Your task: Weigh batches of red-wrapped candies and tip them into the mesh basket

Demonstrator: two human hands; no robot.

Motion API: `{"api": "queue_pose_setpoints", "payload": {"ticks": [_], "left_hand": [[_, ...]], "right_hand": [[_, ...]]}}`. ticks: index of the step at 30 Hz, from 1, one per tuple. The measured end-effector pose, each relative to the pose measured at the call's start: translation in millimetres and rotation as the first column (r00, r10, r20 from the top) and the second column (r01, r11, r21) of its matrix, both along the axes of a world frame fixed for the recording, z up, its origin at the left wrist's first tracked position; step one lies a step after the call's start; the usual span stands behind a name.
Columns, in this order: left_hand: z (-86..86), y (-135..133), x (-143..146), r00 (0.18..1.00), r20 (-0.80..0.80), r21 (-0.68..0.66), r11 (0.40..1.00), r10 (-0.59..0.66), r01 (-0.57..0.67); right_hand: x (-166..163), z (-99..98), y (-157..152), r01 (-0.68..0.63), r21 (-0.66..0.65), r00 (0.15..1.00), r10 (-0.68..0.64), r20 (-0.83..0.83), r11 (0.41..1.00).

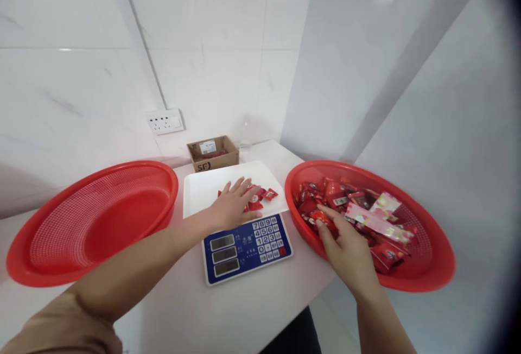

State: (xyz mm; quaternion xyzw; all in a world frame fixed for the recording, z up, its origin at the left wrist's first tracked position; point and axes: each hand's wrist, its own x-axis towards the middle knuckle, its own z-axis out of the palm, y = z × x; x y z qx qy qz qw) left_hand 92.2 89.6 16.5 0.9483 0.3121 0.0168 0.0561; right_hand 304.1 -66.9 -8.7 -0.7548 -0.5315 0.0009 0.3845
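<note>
My left hand (235, 204), fingers spread, lies flat over several small red candy packets (255, 202) on the white tray (199, 191) of a digital scale. Below that hand is the scale's blue keypad panel (248, 248); its display digits are too dim to read. At the near left side of the right-hand red basket (442, 259), my right hand (345, 245) has its thumb and fingers around a red candy packet (324, 219). More red packets (388, 253) fill that basket, with pink patterned strips (376, 221) lying on top. The palm hides part of the packets there.
Another red basket (163, 172), with perforated sides, stands on the left of the white table (175, 310). Behind the scale sits an open cardboard box (215, 163) holding something red. A socket plate (166, 121) is on the tiled wall; a grey wall rises at right.
</note>
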Motion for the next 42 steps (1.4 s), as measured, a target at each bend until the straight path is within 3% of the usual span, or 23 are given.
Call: {"api": "queue_pose_setpoints", "payload": {"ticks": [4, 9, 18, 23, 34, 42], "left_hand": [[-7.4, 19.6, 26.4, 0.999, -0.034, 0.011, 1.000, 0.017, -0.016], [-8.9, 19.1, 39.9, 0.999, 0.005, 0.098, 0.995, 0.036, -0.036], [2.7, 25.4, 35.2, 0.994, 0.018, 0.113, 0.988, 0.104, -0.105], [8.6, 25.1, 38.4, 0.996, 0.014, 0.079, 0.993, 0.083, -0.084], [4.6, 25.5, 55.0, 0.995, -0.043, 0.015, 0.996, 0.092, -0.092], [10.2, 19.6, 59.2, 0.994, 0.004, 0.060, 0.992, 0.107, -0.107]], "right_hand": [[1.3, -2.4, 0.0, -0.003, 0.007, 1.000, 0.003, -0.001, 1.000], [2.2, -3.7, 0.1, -0.024, 0.000, 1.000, 0.024, 0.003, 1.000], [1.2, -2.6, 0.0, -0.010, 0.032, 1.000, 0.010, -0.003, 0.999], [2.4, -4.4, 0.9, -0.026, 0.033, 1.000, 0.026, 0.005, 0.999], [2.2, -6.0, 0.4, -0.031, 0.050, 0.999, 0.029, 0.032, 0.998], [3.1, -8.1, 1.6, -0.034, 0.035, 0.999, 0.032, 0.039, 0.999]]}}
